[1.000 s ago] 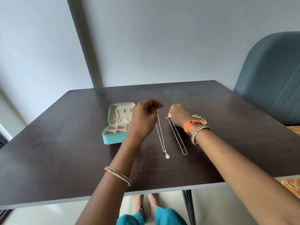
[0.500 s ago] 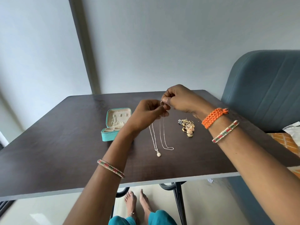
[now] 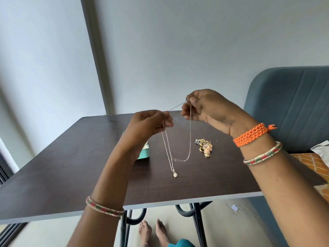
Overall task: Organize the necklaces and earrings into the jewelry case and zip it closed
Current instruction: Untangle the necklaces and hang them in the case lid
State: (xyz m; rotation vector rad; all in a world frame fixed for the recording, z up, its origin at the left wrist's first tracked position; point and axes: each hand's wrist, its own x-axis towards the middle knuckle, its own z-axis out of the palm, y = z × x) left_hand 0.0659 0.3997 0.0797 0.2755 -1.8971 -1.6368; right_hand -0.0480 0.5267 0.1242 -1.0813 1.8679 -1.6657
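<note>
Pendant necklace (image 3: 168, 154): thin chain hanging above the dark worktop (image 3: 74, 157), its small round pendant (image 3: 175, 175) dangling lowest. Left hand (image 3: 147, 127) is pinching the chain where it drops to the pendant; right hand (image 3: 208, 109), raised slightly higher, is pinching another stretch, with a loop (image 3: 189, 139) sagging below it. Earring pile (image 3: 205, 146): lying on the worktop just right of the loop. Teal jewelry case (image 3: 143, 154): sitting left of the necklace, largely hidden behind the left wrist.
</note>
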